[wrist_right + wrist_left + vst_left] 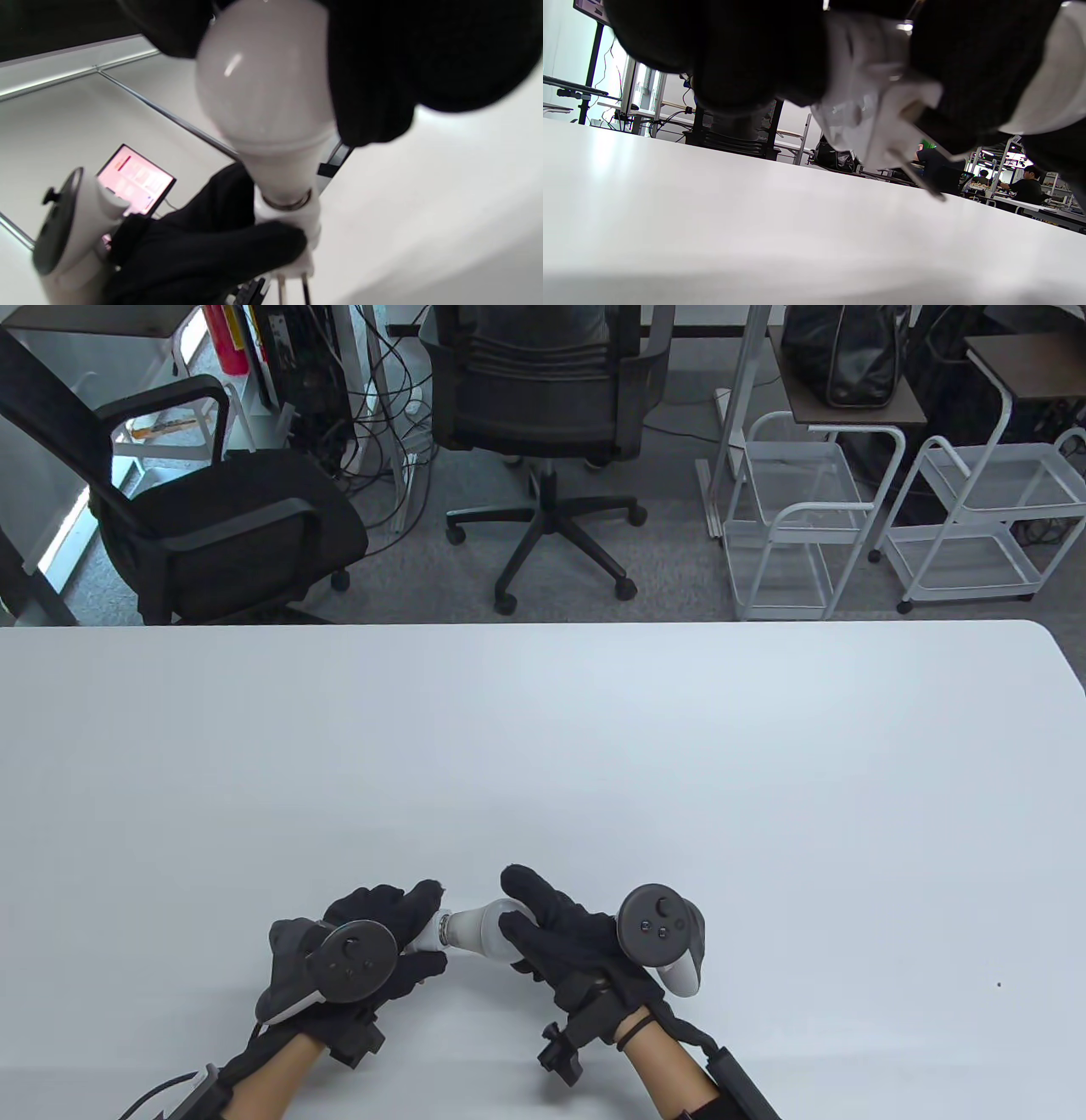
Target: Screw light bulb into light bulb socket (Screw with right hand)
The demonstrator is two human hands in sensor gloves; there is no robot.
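A white light bulb [481,931] lies sideways just above the table near the front edge, its metal base seated in a white socket [431,937]. My left hand [382,942] grips the socket; the left wrist view shows the socket [869,106] with plug prongs between my gloved fingers. My right hand [543,925] grips the bulb's round end. The right wrist view shows the bulb [267,93] running into the socket [292,220], held by the left hand's fingers [212,254].
The white table [594,746] spreads wide behind and beside the hands. Beyond its far edge stand two black office chairs [534,432] and white wire carts [797,526]. A small dark speck [999,983] lies at the right.
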